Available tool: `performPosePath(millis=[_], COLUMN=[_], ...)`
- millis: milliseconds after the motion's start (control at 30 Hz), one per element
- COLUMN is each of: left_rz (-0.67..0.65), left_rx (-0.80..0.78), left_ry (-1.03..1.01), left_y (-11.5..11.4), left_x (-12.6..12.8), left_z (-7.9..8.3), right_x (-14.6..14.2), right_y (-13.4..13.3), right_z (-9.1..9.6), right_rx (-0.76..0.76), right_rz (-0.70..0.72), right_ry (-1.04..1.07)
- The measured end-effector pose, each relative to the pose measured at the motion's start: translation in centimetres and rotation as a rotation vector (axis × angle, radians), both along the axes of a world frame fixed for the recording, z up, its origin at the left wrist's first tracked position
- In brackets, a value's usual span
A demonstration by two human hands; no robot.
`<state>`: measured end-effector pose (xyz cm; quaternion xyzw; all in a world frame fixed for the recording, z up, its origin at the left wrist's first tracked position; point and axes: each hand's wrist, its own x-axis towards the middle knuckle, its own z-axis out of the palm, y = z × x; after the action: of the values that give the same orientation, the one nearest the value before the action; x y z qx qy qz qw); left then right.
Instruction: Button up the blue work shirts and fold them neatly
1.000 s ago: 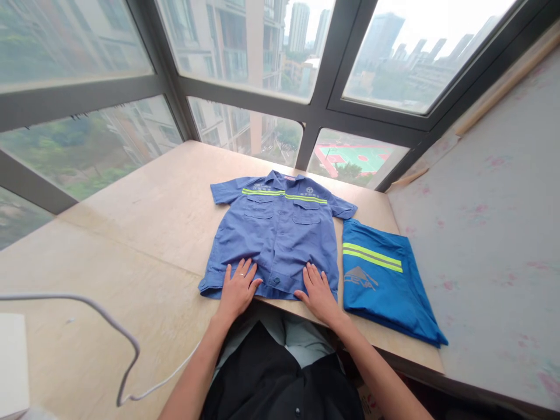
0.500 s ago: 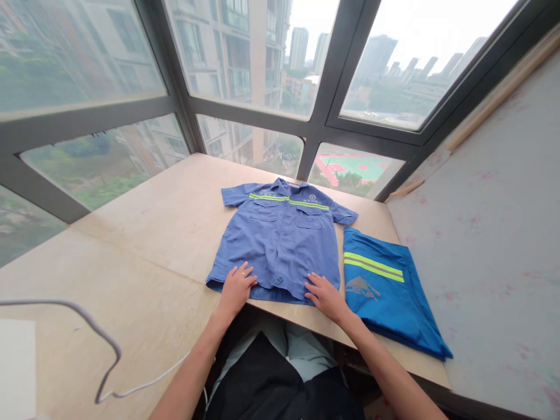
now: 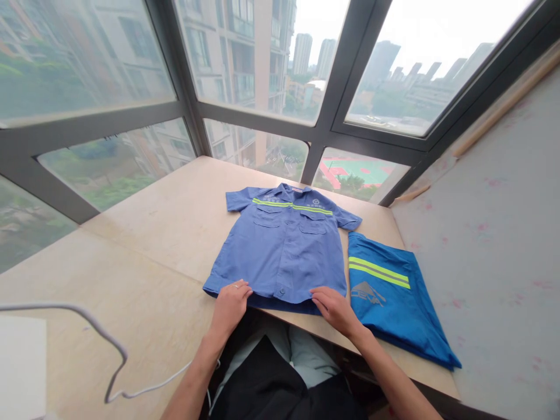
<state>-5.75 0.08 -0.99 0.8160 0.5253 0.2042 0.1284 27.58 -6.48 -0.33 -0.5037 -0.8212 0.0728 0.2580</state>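
Observation:
A blue short-sleeved work shirt (image 3: 284,248) with a yellow-green reflective stripe lies face up and spread flat on the wooden table (image 3: 166,233). My left hand (image 3: 228,306) pinches the shirt's bottom hem near its left side, fingers curled under the edge. My right hand (image 3: 335,309) grips the same hem near its right side. Both hands sit at the table's near edge. To the right lies a folded brighter blue garment (image 3: 389,291) with reflective stripes and a grey logo.
Large windows with dark frames (image 3: 324,116) wrap the far side of the table. A pale wall (image 3: 494,233) rises at the right. A white cable (image 3: 109,350) loops over the table's left front, beside a white object (image 3: 21,367).
My hands slid down from lying flat on the shirt's lower front to its hem, and the fingers closed on the hem. The view tilted up slightly.

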Motion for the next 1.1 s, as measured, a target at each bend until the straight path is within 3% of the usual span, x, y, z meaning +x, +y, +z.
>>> performPosePath(millis=[133, 267, 400, 633, 833, 967, 1100], left_rz=[0.085, 0.11, 0.194, 0.436, 0.501, 0.509, 0.531], left_rx=[0.014, 0.0, 0.032, 0.007, -0.073, -0.091, -0.014], left_ry=[-0.003, 0.014, 0.118, 0.352, 0.405, 0.375, 0.327], left_y=[-0.6, -0.9, -0.8, -0.1, 0.1, -0.1, -0.3], left_x=[-0.4, 0.5, 1.2, -1.0, -1.5, -1.1, 0.0], left_z=[0.5, 1.1, 0.4, -0.9, -0.6, -0.3, 0.0], right_x=[0.1, 0.0, -0.4, -0.9, -1.1, -0.8, -0.5], right_y=[-0.8, -1.9, -2.4, -1.0, 0.1, -0.7, -1.8], right_z=[2.6, 1.4, -0.1, 1.4, -1.5, -3.6, -4.3], right_rx=[0.082, -0.025, -0.142, -0.188, -0.177, -0.22, -0.223], right_rz=[-0.036, 0.067, 0.076, 0.026, -0.045, -0.073, -0.078], right_ry=[0.126, 0.008, -0.073, -0.027, -0.071, -0.112, -0.099])
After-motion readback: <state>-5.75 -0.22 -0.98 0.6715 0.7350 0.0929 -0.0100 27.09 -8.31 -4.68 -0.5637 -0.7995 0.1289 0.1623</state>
